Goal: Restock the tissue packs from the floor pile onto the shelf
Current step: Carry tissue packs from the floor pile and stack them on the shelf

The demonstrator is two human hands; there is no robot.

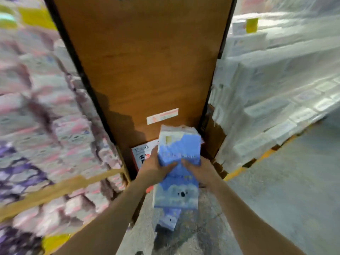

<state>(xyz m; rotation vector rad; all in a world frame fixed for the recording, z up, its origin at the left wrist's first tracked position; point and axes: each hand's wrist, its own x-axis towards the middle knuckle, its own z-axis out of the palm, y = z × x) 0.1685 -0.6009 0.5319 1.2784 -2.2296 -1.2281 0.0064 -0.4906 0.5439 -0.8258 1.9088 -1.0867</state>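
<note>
A blue tissue pack (179, 150) printed with a white cloud and koala is lifted in front of me, held between both hands. My left hand (157, 167) grips its left side with the thumb on the top face. My right hand (197, 170) grips the right side the same way. Another blue pack (170, 219) lies on the floor below it. The shelf on my left (60, 188) has an orange beam and is packed with pink and purple tissue packs, blurred by motion.
A tall brown board (143, 61) with a black frame stands straight ahead, with a white label (162, 115) low on it. Wrapped white packs (276, 100) are stacked on a pallet at the right. Grey concrete floor (294, 181) stretches to the right.
</note>
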